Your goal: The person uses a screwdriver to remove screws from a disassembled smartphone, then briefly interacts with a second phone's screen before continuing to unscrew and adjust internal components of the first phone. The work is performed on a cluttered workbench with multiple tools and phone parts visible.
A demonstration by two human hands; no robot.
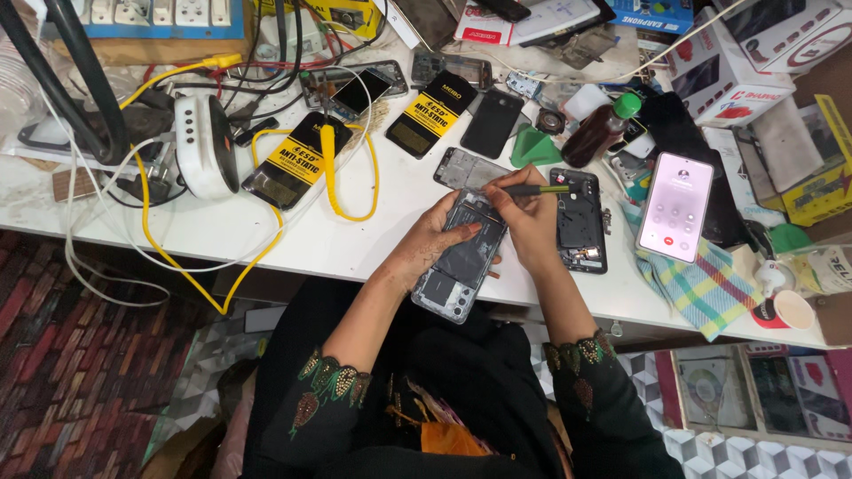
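Opened phone [461,262] tilted over the worktop [355,239] edge, your left hand [439,235] fingers wrapped round its side; your right hand [530,222] just beside, fingers pinched on a green-tipped tool [535,190]; black back cover [580,220] right of them, lit pink phone [674,206] farther right

Two black-and-yellow anti-static bags [288,161] [432,113], one lit phone [675,207], one brown bottle [601,131], one opened phone [460,257], two hands [437,232] [530,215]

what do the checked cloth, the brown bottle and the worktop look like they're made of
Checked cloth: woven fabric, matte; it drapes limply over the table edge. Brown bottle: probably translucent plastic or glass, glossy highlights, with a green, likely plastic, cap. Worktop: smooth white surface, perhaps laminate, slightly scuffed; hard to say for sure.
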